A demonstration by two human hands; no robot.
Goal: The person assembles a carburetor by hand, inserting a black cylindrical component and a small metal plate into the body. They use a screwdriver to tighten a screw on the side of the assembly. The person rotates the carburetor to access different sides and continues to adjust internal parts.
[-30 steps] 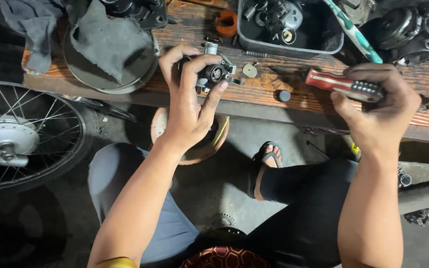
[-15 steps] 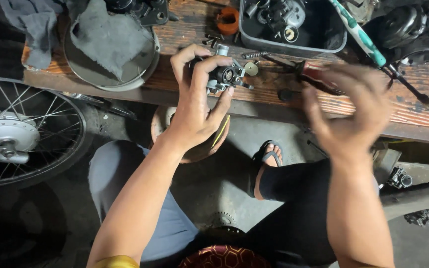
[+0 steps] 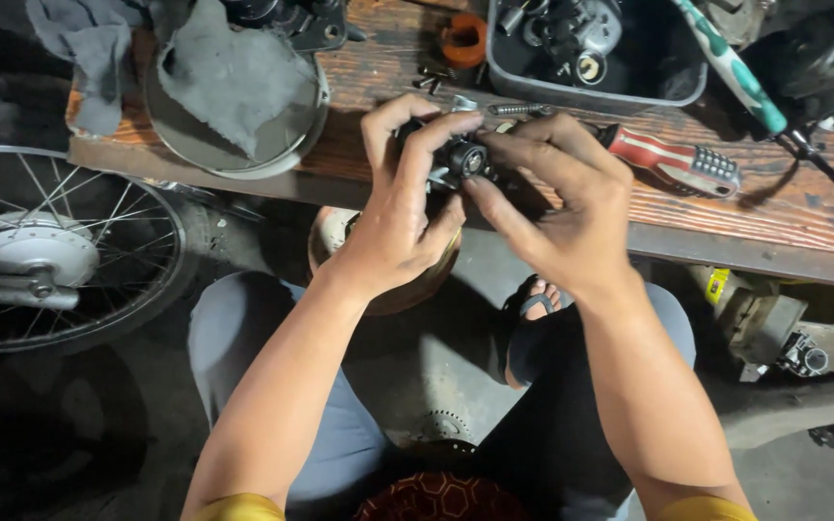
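Carburettor-like metal part [image 3: 458, 159], small and dark with a round opening facing the camera, is sitting between both hands just above the near edge of the wooden bench [image 3: 774, 236]. Nearest the camera, the person's knees in grey trousers are showing under the forearms, with a sandalled foot [image 3: 533, 304] resting on the floor between them and a round brownish stool or bowl [image 3: 378, 289] standing below the bench edge. To the left, a spoked wheel [image 3: 60, 251] is lying beside the knees. The left hand [image 3: 403, 217] is wrapping around the part from the left, its grip closing on it with thumb and fingers curling over the top. The right hand [image 3: 571, 207] is coming in from the right, its grip narrowing so that thumb and forefinger are pinching at the part's front face. Just beyond the right hand, a screwdriver with a red and white handle [image 3: 673, 159] is lying on the bench, apart from the fingers. Farther back, a round metal pan [image 3: 243, 135] is holding a grey rag [image 3: 229, 72], an orange ring [image 3: 463, 39] is lying near loose screws, and a dark plastic tray [image 3: 596, 92] is holding more engine pieces. A green and white handled tool [image 3: 731, 68] is leaning across the far right corner.
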